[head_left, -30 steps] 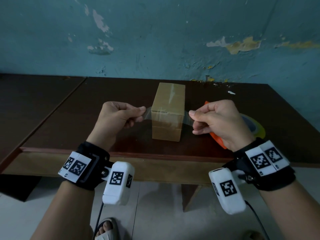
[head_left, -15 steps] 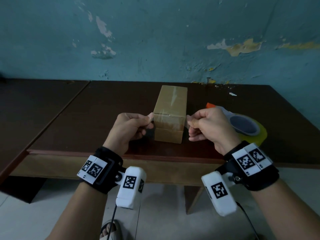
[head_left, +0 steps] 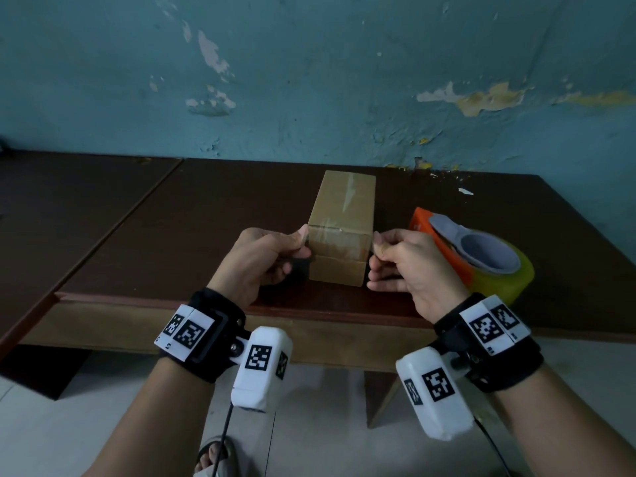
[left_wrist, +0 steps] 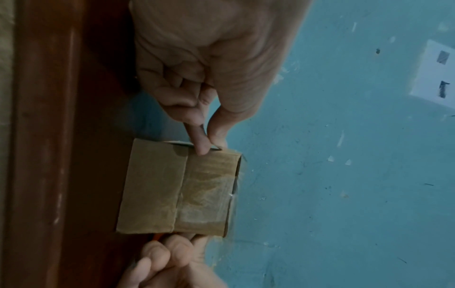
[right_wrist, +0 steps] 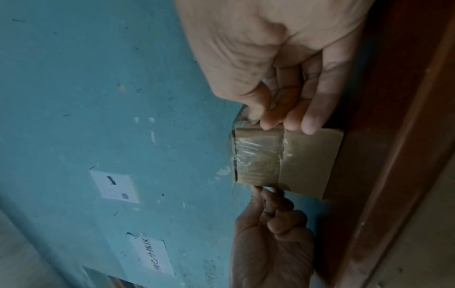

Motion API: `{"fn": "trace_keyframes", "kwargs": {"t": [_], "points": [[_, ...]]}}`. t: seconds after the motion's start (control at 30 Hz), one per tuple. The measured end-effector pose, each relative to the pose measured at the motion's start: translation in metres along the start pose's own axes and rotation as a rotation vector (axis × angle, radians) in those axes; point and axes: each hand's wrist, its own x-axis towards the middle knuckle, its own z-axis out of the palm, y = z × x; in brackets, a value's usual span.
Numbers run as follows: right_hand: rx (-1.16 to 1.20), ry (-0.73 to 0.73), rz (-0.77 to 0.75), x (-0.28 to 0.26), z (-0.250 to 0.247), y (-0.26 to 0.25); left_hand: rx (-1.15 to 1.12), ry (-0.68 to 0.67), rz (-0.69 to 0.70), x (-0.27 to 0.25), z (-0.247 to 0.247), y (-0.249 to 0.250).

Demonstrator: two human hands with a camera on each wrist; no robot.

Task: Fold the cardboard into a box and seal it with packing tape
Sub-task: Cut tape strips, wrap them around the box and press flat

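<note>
A small closed cardboard box (head_left: pixel 340 232) lies lengthwise on the dark wooden table (head_left: pixel 172 235), its near end face toward me. A strip of clear tape (left_wrist: pixel 209 187) lies across the upper half of that end face. My left hand (head_left: pixel 272 256) pinches the strip's left end with thumb and index finger at the box's left edge (left_wrist: pixel 204 150). My right hand (head_left: pixel 399 259) pinches the right end of the tape (right_wrist: pixel 248 117) against the box's right edge. Both hands touch the box (right_wrist: pixel 290 161).
A roll of clear packing tape (head_left: pixel 495 266) in an orange dispenser (head_left: pixel 423 225) lies on the table just right of my right hand. The table's front edge (head_left: pixel 309 311) runs under my wrists. A peeling blue wall (head_left: pixel 309 80) stands behind.
Both hands have moved inward from a stretched hold to the box's sides. The tape strip, earlier spanning free in front of the box, now lies on its end face.
</note>
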Motion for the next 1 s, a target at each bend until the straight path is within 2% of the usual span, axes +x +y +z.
{"fn": "trace_keyframes", "kwargs": {"t": [0.17, 0.37, 0.67, 0.77, 1.0], "points": [[-0.065, -0.063, 0.044, -0.001, -0.001, 0.003, 0.046, -0.018, -0.008, -0.001, -0.003, 0.002], [-0.203, -0.070, 0.023, -0.001, -0.001, 0.009, 0.169, 0.014, 0.007, 0.000, -0.001, 0.000], [-0.497, 0.041, -0.208, 0.002, 0.003, 0.020, 0.382, -0.091, -0.036, -0.002, -0.008, 0.003], [-0.543, 0.043, -0.226, 0.004, 0.005, 0.020, 0.367, -0.129, 0.003, -0.001, -0.012, 0.001], [-0.578, 0.044, -0.269, 0.004, 0.003, 0.020, 0.234, -0.053, 0.087, 0.002, -0.013, -0.002]]}}
